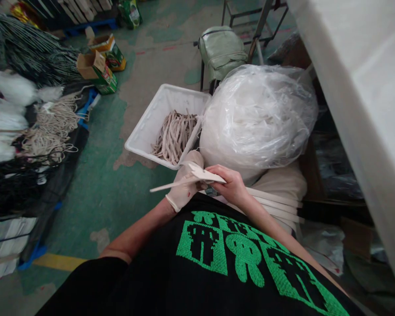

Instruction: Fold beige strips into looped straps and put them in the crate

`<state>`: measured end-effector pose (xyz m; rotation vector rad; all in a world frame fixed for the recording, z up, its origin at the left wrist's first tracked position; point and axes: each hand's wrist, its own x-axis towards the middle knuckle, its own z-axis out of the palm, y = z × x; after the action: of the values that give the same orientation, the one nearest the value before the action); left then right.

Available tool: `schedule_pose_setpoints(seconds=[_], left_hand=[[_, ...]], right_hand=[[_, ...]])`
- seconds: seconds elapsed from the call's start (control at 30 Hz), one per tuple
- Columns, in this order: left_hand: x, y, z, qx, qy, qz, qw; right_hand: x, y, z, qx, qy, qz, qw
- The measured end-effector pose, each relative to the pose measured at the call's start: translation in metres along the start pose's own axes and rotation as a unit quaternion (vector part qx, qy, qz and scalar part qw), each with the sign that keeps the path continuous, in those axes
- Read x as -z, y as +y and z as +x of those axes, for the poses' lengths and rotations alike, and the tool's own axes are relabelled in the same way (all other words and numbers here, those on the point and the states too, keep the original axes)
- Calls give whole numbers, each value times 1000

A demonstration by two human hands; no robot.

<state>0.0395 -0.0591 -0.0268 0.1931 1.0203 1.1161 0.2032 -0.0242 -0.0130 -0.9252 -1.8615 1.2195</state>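
My left hand (183,189), in a pale glove with a small red spot, is closed around a cream flat strip (200,174) in front of my waist. One thin end of the strip sticks out to the left past the glove. My bare right hand (229,183) pinches the strip's other side, thumb and fingers together. The glove partly hides how the strip is folded or joined. Just beyond my hands stands a white plastic bin (144,127), with a heap of similar beige strips (175,136) lying inside.
A large bundle wrapped in clear plastic (260,118) stands right of the bin. Several cream slats (276,204) lie beside my right forearm. A white-topped table (365,87) borders the right. Cord bundles (52,127) and open cartons (98,72) are on the left.
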Motion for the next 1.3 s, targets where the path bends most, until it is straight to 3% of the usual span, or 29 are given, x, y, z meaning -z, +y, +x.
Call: schedule_pose_setpoints(seconds=[0.13, 0.23, 0.37, 0.5, 0.6, 0.7, 0.8, 0.87, 1.0, 1.13, 1.3], left_hand=[[7, 3, -6, 114, -110, -24, 987], [24, -1, 8, 198, -118, -67, 971], [56, 6, 49, 188, -9, -116, 975], [81, 43, 89, 39, 167, -140, 975], [86, 68, 101, -38, 208, -151, 966], [78, 73, 93, -76, 139, -95, 983], [64, 60, 72, -73, 17, 41, 996], [55, 49, 56, -57, -32, 120, 991], [44, 32, 32, -20, -95, 212, 972], [39, 20, 23, 26, -149, 273, 950], [34, 12, 19, 53, -173, 325, 928]], right_hand=[[0, 0, 0, -61, 59, -36, 996], [3, -2, -4, -128, 88, 32, 987], [19, -15, -17, -193, 70, 168, 964], [36, -29, -32, -198, 27, 252, 947], [34, -31, -38, -221, 15, 286, 932], [25, -26, -34, -242, 42, 303, 921], [22, -20, -20, -233, 82, 307, 919], [27, -15, -9, -218, 113, 304, 920], [41, -9, 7, -203, 159, 291, 921], [51, -2, 17, -200, 191, 289, 917], [65, 3, 18, -167, 181, 312, 918]])
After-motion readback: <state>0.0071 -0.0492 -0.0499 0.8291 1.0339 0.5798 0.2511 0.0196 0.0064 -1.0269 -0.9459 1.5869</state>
